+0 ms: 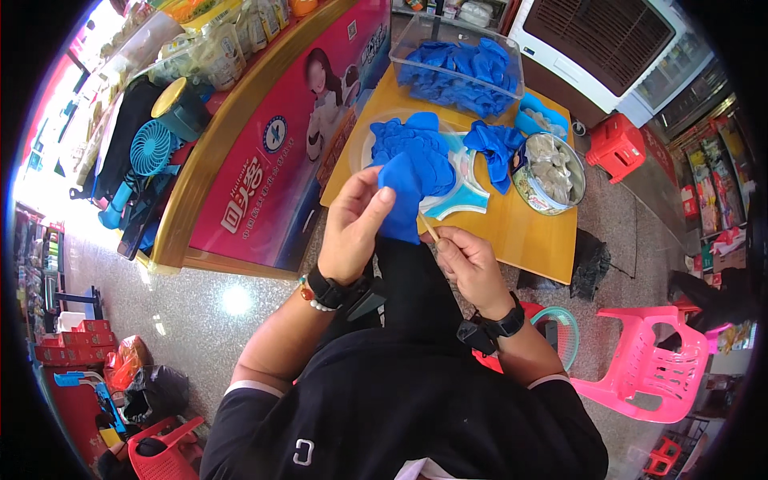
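Note:
In my left hand (352,220), a flat blue fabric piece (402,188) is pinched between thumb and fingers over my lap. My right hand (470,268) grips a thin wooden stick (430,230), its tip near the lower edge of the fabric. Just beyond lies a loose pile of similar blue pieces (436,164) on the wooden table (536,244). Beside the pile is a white and light-blue shaped item (468,196), partly covered. More blue fabric (492,148) is bunched to its right.
At the table's back stands a clear bin (456,100) of blue pieces. A round tin (552,176) with greyish contents and a small blue container (532,120) sit at right. A counter (240,176) borders the left; a pink chair (652,364) and red stool (616,148) stand right.

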A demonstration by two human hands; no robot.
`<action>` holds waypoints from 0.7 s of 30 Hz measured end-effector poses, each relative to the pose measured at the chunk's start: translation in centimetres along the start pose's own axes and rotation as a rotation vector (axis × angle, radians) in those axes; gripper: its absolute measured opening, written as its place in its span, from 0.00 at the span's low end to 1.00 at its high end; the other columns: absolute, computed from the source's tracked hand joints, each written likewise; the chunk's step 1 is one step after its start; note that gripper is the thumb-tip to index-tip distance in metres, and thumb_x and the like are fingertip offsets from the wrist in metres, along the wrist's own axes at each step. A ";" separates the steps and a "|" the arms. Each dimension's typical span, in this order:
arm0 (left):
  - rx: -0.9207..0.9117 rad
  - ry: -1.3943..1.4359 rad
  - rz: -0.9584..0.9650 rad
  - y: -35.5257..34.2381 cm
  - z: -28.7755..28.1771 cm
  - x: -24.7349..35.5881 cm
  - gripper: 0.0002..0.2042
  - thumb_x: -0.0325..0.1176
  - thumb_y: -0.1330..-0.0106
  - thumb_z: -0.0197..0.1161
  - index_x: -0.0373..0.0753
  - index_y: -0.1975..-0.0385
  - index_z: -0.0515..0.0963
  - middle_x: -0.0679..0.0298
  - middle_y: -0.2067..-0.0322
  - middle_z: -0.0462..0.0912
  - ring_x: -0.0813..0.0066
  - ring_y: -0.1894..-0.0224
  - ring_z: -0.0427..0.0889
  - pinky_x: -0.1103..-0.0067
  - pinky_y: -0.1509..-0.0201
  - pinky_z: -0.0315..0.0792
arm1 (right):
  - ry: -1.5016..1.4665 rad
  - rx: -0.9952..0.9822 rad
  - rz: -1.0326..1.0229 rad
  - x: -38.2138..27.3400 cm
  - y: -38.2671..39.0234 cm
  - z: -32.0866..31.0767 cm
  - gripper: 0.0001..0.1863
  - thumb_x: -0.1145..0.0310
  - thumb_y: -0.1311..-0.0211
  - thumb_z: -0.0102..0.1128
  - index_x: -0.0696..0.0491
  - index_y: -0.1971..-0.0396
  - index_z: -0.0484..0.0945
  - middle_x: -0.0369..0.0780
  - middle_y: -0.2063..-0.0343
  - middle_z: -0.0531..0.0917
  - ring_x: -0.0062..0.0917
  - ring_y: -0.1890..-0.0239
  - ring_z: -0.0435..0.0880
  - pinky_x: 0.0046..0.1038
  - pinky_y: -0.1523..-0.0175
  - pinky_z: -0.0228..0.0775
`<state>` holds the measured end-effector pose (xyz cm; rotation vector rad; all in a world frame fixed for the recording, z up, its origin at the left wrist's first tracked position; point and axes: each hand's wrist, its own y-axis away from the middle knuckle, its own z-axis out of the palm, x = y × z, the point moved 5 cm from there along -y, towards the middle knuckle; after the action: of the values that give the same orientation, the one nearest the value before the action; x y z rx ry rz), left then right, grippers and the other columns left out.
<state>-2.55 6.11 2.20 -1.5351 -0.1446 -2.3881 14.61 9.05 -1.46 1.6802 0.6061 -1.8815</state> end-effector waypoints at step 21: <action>0.157 -0.158 0.187 2.0 0.4 -2.6 0.12 0.36 0.28 0.53 0.33 0.64 0.79 0.76 0.74 0.75 0.93 0.74 0.65 0.91 0.73 0.58 | -0.190 0.090 0.074 0.9 0.7 1.5 0.13 0.67 0.29 0.48 0.60 0.55 0.75 0.25 0.84 0.63 0.06 0.83 0.58 0.12 0.79 0.48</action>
<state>-0.62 4.83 -0.13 -1.5875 -0.2078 -2.0616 13.84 7.47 -2.12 1.5329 0.3837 -2.0112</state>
